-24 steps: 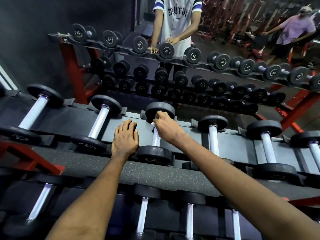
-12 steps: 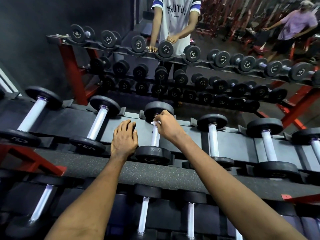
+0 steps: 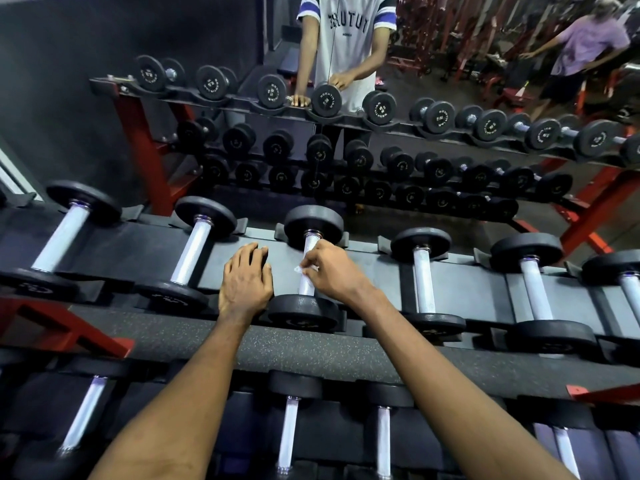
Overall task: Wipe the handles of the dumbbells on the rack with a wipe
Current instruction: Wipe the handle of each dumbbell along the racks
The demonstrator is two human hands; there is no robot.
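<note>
A row of black dumbbells with silver handles lies on the top shelf of the rack [image 3: 374,282]. My right hand [image 3: 334,271] pinches a small white wipe [image 3: 302,269] against the middle of the silver handle [image 3: 309,244] of the centre dumbbell [image 3: 313,225]. My left hand [image 3: 246,280] rests flat on the grey shelf just left of that dumbbell, fingers straight and pointing away from me. The wipe is mostly hidden under my fingers.
More dumbbells [image 3: 422,275] lie to the left and right on the same shelf and on the lower shelf [image 3: 287,431]. A wall mirror ahead reflects the rack and a person in a white shirt [image 3: 346,39]. Another person [image 3: 581,53] is at the far right.
My right hand with the wipe has slid down the handle, from the far plate toward the middle. My left hand has stayed flat on the shelf.
</note>
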